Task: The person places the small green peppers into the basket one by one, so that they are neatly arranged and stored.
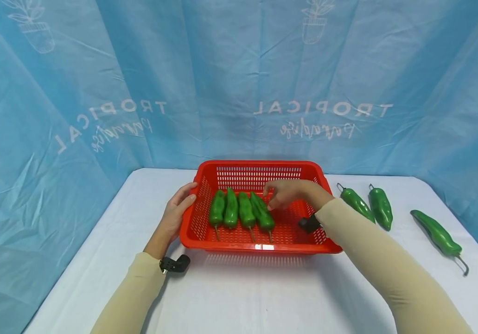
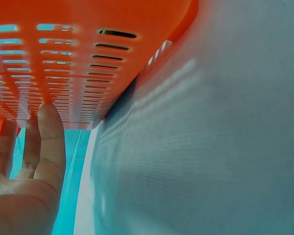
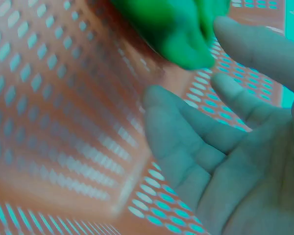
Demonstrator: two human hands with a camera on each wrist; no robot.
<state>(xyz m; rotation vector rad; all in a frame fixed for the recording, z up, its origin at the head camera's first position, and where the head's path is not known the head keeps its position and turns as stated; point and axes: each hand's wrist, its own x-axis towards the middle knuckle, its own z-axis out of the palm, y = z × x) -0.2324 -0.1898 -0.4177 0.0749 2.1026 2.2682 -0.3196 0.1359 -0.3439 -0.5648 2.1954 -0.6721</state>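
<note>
A red plastic basket (image 1: pixel 264 248) with slotted walls stands on the white table. In it, several green peppers (image 1: pixel 231 211) lie side by side to the left, stems toward the near wall. My left hand (image 1: pixel 176 211) is at the basket's left side, thumb at the rim; in the left wrist view, its straight fingers (image 2: pixel 51 142) touch the outer wall. My right hand (image 1: pixel 286 192) reaches in over the right side, next to the rightmost pepper (image 1: pixel 262 213). The right wrist view shows its fingers (image 3: pixel 171 127) spread and loosely bent, with a green pepper (image 3: pixel 171 29) just beyond the fingertips.
Three more green peppers lie right of the basket: a slanted pepper (image 1: pixel 356 203) by its wall, another pepper (image 1: pixel 380 207) beside that, and a long pepper (image 1: pixel 439 234) farther right. A blue printed curtain (image 1: pixel 230 83) hangs behind the white table (image 1: pixel 239 297).
</note>
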